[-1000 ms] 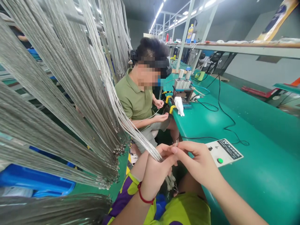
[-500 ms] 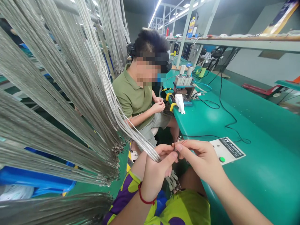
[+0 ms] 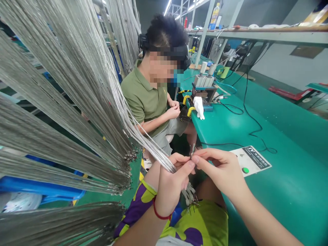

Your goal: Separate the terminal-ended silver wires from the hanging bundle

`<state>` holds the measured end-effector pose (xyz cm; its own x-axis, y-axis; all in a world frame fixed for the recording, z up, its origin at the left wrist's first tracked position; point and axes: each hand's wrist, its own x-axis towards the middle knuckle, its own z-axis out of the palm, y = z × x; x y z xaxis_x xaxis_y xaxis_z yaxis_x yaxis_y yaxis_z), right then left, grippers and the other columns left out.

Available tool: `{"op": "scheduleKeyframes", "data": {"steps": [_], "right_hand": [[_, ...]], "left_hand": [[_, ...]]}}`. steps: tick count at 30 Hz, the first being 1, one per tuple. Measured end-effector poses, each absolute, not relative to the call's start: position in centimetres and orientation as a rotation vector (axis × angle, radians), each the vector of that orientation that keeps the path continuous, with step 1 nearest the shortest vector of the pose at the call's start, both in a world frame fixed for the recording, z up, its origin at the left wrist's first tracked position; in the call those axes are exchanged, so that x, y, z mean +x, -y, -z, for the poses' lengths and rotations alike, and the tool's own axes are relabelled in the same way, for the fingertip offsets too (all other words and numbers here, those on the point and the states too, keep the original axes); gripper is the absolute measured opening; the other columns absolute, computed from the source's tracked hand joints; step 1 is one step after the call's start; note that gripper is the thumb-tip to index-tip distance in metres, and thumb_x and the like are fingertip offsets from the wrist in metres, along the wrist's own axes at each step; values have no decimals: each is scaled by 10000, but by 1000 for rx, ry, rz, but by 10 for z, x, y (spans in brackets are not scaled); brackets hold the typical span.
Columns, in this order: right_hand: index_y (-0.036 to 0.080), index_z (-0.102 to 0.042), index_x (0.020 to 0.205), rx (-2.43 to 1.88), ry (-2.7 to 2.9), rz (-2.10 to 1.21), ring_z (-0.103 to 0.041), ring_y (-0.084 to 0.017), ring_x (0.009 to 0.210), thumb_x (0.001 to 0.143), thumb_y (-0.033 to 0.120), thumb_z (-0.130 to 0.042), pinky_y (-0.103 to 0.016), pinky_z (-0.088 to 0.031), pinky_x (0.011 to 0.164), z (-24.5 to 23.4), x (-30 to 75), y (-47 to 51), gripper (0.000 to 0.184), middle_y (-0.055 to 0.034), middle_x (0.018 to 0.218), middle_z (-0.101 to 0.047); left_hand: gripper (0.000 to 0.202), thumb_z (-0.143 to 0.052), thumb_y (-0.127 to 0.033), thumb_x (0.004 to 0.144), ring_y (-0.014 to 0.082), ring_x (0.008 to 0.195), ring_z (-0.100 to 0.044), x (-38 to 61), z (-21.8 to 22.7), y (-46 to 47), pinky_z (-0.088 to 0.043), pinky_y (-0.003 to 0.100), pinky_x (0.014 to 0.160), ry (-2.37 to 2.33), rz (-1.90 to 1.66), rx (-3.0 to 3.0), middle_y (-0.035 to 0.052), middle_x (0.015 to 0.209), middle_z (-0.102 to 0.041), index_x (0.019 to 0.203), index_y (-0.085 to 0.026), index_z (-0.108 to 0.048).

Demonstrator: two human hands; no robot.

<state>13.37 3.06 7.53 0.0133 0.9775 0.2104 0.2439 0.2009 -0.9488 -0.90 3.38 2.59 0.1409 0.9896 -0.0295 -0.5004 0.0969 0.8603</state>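
Observation:
My left hand (image 3: 171, 181) is closed around a bundle of thin silver wires (image 3: 151, 150) that runs down from the big hanging wire bunches (image 3: 64, 95) on the left. The wire ends (image 3: 189, 194) stick out below that fist. My right hand (image 3: 220, 169) pinches a small metal piece (image 3: 192, 150) at the tip of my left thumb and forefinger. Both hands meet over my lap, just off the edge of the green bench (image 3: 256, 191).
A person in an olive shirt (image 3: 147, 99) sits ahead, handling a wire near a small machine (image 3: 203, 92) with a white glove (image 3: 199, 107). A white control box with a green button (image 3: 249, 160) and black cables (image 3: 246, 112) lie on the bench. Blue bin (image 3: 38, 191) at left.
My hands stayed together at the wire tips and rose slightly in view as the camera tipped down. The person ahead drew both hands together.

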Motion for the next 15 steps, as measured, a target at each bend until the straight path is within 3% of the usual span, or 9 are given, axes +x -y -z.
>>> {"op": "scheduleKeyframes", "data": {"steps": [15], "right_hand": [[204,-755,800,-1080,1175,-1230,-651,-139,580,842,321,-818,-254,-524,565,-68,128,-35,139,3,656,-707]], "left_hand": [[311,-865,-387,818,26,355,-371,-9,-23,-38,-299,157,341,-742,-1244,839,-32,609,-635,835,-173,-641]]}}
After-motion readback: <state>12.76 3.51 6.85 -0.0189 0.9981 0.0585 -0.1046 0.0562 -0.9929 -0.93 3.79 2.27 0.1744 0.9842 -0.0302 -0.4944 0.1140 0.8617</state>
